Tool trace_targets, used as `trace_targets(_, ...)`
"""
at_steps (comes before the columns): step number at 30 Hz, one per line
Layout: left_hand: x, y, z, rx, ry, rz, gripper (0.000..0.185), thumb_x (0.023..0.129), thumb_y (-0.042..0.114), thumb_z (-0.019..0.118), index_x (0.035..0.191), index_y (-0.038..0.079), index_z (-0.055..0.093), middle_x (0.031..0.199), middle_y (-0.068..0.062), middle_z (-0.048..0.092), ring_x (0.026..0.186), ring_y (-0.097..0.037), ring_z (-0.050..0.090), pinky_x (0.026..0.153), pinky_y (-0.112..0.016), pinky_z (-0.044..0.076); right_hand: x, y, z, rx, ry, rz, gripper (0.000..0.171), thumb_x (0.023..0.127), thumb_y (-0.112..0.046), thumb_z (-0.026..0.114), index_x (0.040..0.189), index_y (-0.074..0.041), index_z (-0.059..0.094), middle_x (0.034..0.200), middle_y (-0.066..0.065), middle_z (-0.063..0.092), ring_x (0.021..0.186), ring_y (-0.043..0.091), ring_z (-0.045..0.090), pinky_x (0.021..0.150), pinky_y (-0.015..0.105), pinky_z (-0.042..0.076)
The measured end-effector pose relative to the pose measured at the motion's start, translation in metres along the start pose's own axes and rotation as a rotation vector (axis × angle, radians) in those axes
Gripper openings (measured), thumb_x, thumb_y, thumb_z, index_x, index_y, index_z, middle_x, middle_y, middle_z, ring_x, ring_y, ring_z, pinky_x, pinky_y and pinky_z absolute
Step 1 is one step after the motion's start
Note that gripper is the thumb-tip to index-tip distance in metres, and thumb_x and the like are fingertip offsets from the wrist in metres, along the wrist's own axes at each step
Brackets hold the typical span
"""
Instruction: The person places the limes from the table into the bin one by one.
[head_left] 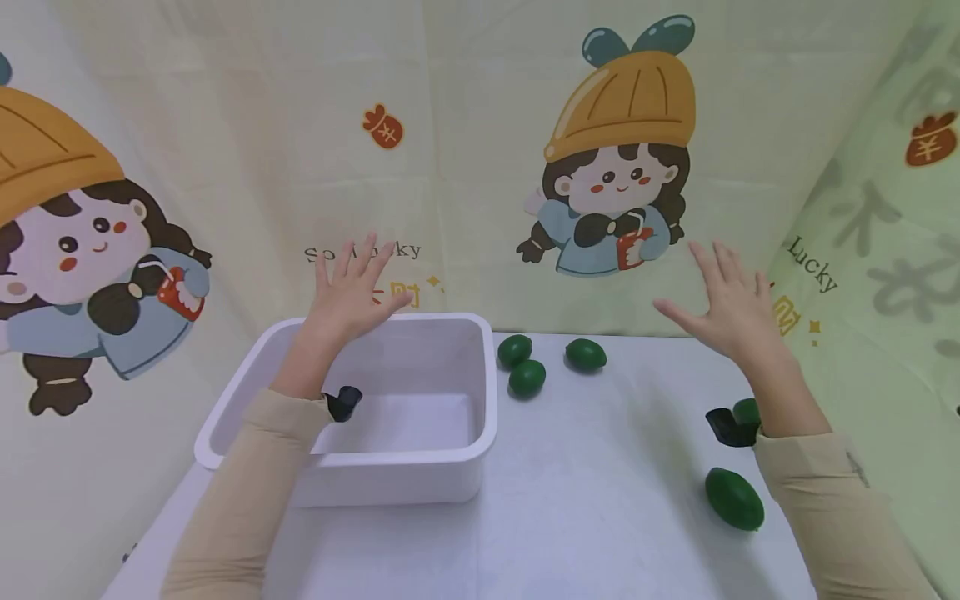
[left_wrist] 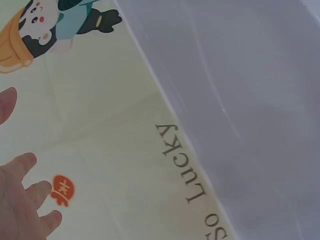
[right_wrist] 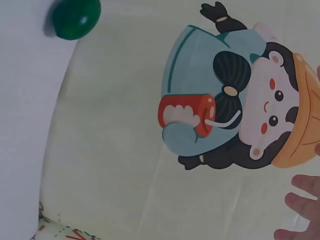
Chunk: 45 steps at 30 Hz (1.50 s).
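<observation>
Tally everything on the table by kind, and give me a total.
Green limes: 5, the last partly hidden behind the right wrist
White bins: 1
Total: 6

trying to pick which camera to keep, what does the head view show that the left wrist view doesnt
Only the head view shows the white bin, the green fruits on the table, the right hand raised with fingers spread, both sleeves and the far cartoon figure.

Only the left wrist view shows the "So Lucky" lettering close up beside a pale surface.

Both show the left hand, open and holding nothing, and the printed backdrop.
</observation>
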<state>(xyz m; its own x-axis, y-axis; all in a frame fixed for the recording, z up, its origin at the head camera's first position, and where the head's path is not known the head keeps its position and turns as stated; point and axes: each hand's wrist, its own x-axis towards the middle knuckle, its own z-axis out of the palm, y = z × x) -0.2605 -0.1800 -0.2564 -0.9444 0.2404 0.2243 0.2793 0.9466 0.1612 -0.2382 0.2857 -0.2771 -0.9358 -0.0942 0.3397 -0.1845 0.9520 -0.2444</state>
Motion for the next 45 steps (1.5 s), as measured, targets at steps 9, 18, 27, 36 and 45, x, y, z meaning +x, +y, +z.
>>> trace_targets(9,-0.018,0.012,-0.015,0.002,0.022,0.022,0.075,0.087,0.057,0.042,0.147,0.023,0.011,0.153,-0.006,0.004,0.140,-0.030,-0.003,0.103,-0.055,-0.015,-0.019,0.006,0.006,0.063,0.140,0.005,0.084,0.084,-0.053,0.051,0.147,-0.016,0.010,0.150,0.018,0.012,0.136,0.040,0.011,0.103,0.062,0.004)
trace_targets(18,-0.043,0.017,-0.027,0.052,0.050,0.063,0.075,0.088,0.059,0.038,0.147,0.024,0.009,0.153,-0.006,0.009,0.140,-0.029,0.002,0.103,-0.054,-0.014,-0.044,0.012,0.018,0.085,0.155,0.016,0.085,0.083,-0.051,0.055,0.147,-0.014,0.014,0.148,0.019,0.017,0.132,0.043,0.017,0.101,0.064,0.007)
trace_targets(27,-0.068,0.019,-0.028,0.071,0.129,0.117,0.070,0.088,0.053,0.044,0.142,0.013,0.027,0.144,-0.012,0.031,0.135,-0.033,0.019,0.107,-0.052,-0.008,-0.068,0.021,0.034,0.147,0.188,0.046,0.083,0.082,-0.044,0.060,0.146,-0.015,0.016,0.147,0.020,0.021,0.133,0.041,0.017,0.101,0.063,0.010)
trace_targets(36,-0.094,0.019,-0.022,0.081,0.212,0.135,0.061,0.088,0.046,0.049,0.135,0.008,0.038,0.133,-0.015,0.041,0.124,-0.035,0.031,0.106,-0.053,0.008,-0.086,0.027,0.049,0.132,0.225,0.084,0.082,0.081,-0.043,0.061,0.145,-0.012,0.019,0.140,0.025,0.028,0.127,0.046,0.024,0.096,0.065,0.018)
trace_targets(45,-0.117,0.020,-0.014,0.096,0.268,0.137,0.059,0.085,0.043,0.054,0.131,0.007,0.044,0.128,-0.015,0.046,0.116,-0.035,0.038,0.100,-0.049,0.021,-0.103,0.034,0.060,0.091,0.202,0.097,0.083,0.080,-0.044,0.062,0.142,-0.004,0.023,0.134,0.029,0.033,0.118,0.048,0.030,0.089,0.066,0.023)
